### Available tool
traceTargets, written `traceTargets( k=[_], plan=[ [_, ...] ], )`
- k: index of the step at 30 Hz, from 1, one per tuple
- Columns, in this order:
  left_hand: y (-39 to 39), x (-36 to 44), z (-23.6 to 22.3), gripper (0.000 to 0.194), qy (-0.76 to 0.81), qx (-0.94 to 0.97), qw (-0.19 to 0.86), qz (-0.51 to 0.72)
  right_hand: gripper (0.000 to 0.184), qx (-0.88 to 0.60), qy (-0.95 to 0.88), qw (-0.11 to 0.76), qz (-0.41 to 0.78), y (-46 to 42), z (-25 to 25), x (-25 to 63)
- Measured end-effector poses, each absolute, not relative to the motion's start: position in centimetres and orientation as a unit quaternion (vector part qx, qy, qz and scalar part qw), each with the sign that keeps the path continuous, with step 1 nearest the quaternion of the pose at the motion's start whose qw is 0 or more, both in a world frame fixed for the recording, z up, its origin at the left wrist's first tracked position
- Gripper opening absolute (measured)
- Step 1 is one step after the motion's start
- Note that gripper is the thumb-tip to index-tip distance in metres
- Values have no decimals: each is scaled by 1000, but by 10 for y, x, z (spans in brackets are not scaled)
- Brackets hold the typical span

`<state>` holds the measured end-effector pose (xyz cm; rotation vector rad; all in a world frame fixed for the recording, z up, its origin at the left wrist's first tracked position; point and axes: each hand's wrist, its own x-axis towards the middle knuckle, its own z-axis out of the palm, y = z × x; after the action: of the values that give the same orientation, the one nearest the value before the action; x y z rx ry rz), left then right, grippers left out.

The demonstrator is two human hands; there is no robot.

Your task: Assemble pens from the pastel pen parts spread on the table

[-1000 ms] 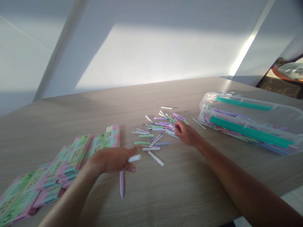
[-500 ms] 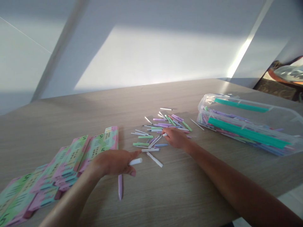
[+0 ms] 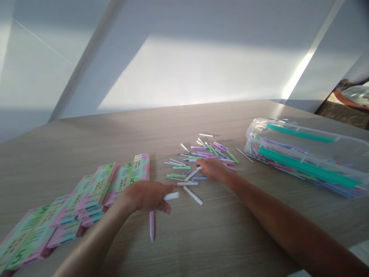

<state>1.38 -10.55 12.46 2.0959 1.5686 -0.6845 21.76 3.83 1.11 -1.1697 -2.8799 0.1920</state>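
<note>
My left hand (image 3: 151, 196) is curled around a white pen barrel (image 3: 172, 196), whose end juts out between thumb and fingers. Its outstretched index finger reaches the end of another white barrel (image 3: 188, 184) on the table. A lilac pen (image 3: 152, 227) shows just below this hand, its upper part hidden. My right hand (image 3: 211, 168) is over the loose pile of pen parts (image 3: 203, 154) in white, green, purple and pink. Its fingers are pinched at the upper end of a slanting white pen barrel (image 3: 193, 174). One more white barrel (image 3: 193, 195) lies in front of the pile.
Pink and green boxes (image 3: 98, 184) marked with a 5 are stacked at the left. On the right, a clear plastic container (image 3: 305, 161) with teal strips holds many pens. A thin white stick (image 3: 244, 154) lies beside it. A white wall (image 3: 196, 73) stands behind the wooden table (image 3: 161, 123).
The view has shifted slightly, so the scene sits further right. My right hand has a slanting white barrel at its fingertips where only a short white end showed before. My left hand keeps its hold.
</note>
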Motion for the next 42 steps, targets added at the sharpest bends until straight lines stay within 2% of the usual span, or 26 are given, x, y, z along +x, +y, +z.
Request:
traceTargets(
  k=[6,11,17,23,34,42],
  plan=[
    [-108,13,125,72,568,755,217,-245,22,-326,-941,-37,81,54,18,210],
    [-110,13,124,68,559,766,214,-237,18,-310,-946,-30,85,58,23,212],
    [-111,13,130,66,571,756,210,-243,17,-323,-941,54,91,52,31,227],
    [-108,7,129,64,575,752,214,-241,7,-303,-908,223,185,24,45,243],
    [-101,4,128,45,552,769,220,-235,10,-181,-921,215,271,-24,70,254],
    [-99,3,125,47,550,764,259,-216,9,-189,-930,199,246,-23,70,254]
  ],
)
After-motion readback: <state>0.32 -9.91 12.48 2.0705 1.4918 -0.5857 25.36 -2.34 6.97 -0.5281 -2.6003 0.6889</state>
